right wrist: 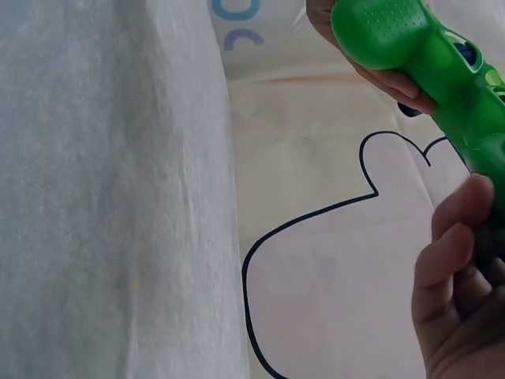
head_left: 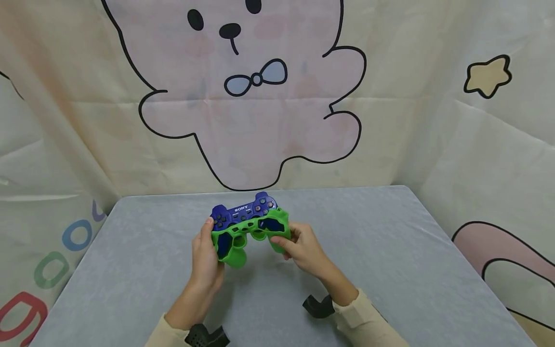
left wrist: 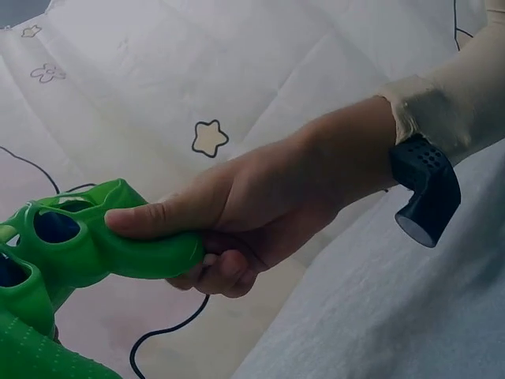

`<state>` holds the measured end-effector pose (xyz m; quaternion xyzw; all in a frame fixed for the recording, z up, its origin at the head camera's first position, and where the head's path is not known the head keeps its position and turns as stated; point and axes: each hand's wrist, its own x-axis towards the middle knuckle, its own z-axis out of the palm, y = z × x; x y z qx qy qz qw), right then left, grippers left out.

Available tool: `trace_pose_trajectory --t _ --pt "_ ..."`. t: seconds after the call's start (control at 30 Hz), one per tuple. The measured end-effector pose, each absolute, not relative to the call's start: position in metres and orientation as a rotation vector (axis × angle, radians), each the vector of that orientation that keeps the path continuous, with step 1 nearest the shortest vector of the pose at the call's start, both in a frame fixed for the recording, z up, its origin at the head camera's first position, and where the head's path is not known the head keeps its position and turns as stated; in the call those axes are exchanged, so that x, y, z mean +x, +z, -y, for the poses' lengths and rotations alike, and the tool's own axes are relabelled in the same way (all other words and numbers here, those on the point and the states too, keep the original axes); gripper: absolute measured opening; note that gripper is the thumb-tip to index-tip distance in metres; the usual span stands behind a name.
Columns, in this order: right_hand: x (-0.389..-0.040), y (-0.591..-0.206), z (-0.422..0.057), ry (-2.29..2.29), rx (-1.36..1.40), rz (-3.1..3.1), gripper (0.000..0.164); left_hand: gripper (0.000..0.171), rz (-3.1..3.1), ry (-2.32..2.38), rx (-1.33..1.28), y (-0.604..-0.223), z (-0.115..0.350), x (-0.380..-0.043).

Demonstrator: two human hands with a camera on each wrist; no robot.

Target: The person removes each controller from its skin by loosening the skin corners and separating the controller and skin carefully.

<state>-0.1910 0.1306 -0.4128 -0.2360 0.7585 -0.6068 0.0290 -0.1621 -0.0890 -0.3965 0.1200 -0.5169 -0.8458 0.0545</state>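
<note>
A blue Sony game controller (head_left: 237, 212) is held up above the table, tilted, its upper part bare. Over its lower part sits a green silicone cover (head_left: 236, 258), with dark blue showing through the openings. My left hand (head_left: 204, 262) holds the left end, thumb along the controller's edge. On the right, my right hand (head_left: 307, 248) pinches the cover's right grip between thumb and fingers. The left wrist view shows that thumb lying flat on the green grip (left wrist: 150, 257), other fingers curled beneath. In the right wrist view, left-hand fingers (right wrist: 402, 83) pass behind the cover (right wrist: 387, 31).
Below the hands is a table (head_left: 373, 231) with a pale grey-blue cloth. A cream curtain (head_left: 390, 96) with a cartoon bear stands behind its far edge, with printed fabric at both sides. Black wrist devices (head_left: 318, 307) sit at both cuffs.
</note>
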Motion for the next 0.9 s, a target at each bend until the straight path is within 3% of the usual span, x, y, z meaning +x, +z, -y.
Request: trace_pose_trajectory --t 0.37,0.57,0.67,0.9 --pt "-0.188 -0.417 -0.126 -1.92 -0.886 -2.367 0.011 0.032 1.361 -2.837 0.474 -0.395 0.099 -0.167" --pt "-0.186 -0.419 -0.127 -1.867 -0.948 -2.42 0.013 0.03 1.332 -2.867 0.465 -0.397 0.1 -0.168" --pt "-0.188 -0.418 -0.129 -1.863 -0.945 -2.386 0.017 0.033 1.384 -2.824 0.437 -0.396 0.1 -0.167" --pt "-0.193 -0.415 -0.134 -2.029 -0.935 -2.112 0.048 0.041 1.586 -2.618 0.359 -0.393 0.101 -0.167"
